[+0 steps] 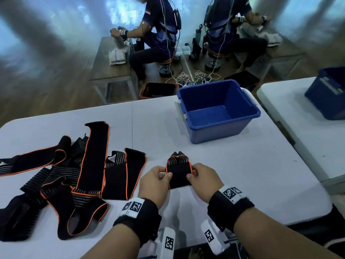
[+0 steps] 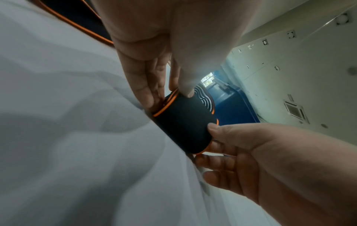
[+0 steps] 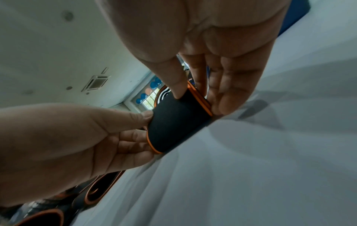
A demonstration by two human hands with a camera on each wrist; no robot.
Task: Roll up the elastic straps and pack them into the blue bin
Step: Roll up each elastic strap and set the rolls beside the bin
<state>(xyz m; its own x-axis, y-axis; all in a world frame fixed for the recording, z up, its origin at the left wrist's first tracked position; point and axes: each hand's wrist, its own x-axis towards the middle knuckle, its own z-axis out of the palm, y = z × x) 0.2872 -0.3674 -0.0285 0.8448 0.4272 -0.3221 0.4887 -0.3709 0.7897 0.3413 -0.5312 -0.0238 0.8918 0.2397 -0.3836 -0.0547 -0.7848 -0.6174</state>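
Note:
A black elastic strap with orange trim (image 1: 178,174) lies partly rolled on the white table (image 1: 242,174), its loose tail pointing away toward the blue bin (image 1: 216,131). My left hand (image 1: 167,172) pinches the roll's left end between thumb and fingers. My right hand (image 1: 191,174) pinches its right end. In the left wrist view, the left hand (image 2: 170,95) holds the roll (image 2: 185,126) from above. The right wrist view shows the right hand (image 3: 199,97) on the roll (image 3: 177,122). Several unrolled straps (image 1: 74,174) lie in a heap at the left. The bin holds nothing.
A second white table (image 1: 280,101) stands to the right with another blue bin (image 1: 328,94) on it. A black crate (image 1: 158,89) sits on the floor beyond the table. Two seated people work at wooden tables further back.

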